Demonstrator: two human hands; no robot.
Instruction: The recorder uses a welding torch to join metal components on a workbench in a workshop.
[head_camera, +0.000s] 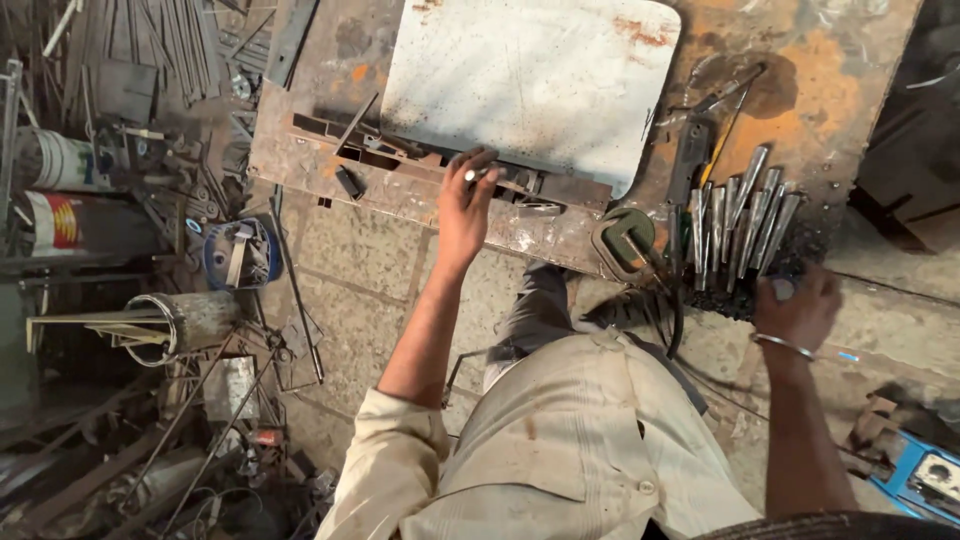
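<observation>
My left hand (466, 200) reaches up to the front edge of a rusty steel workbench (420, 195). Its fingers curl over dark metal bars (400, 155) that lie under a pale, rust-spotted metal sheet (530, 80). A ring shows on one finger. My right hand (797, 305), with a metal bangle on the wrist, is closed around the near end of a short steel piece at the bench's right corner. Just beyond it lies a row of several short cut steel pieces (740, 215) side by side.
A green-rimmed welding face shield (622, 240) with a dark cable sits at the bench edge. Hand tools (700, 140) lie behind the steel pieces. Scrap rods, drums (60, 190) and a blue bucket (240, 255) crowd the floor at left. A blue machine (925, 480) stands at lower right.
</observation>
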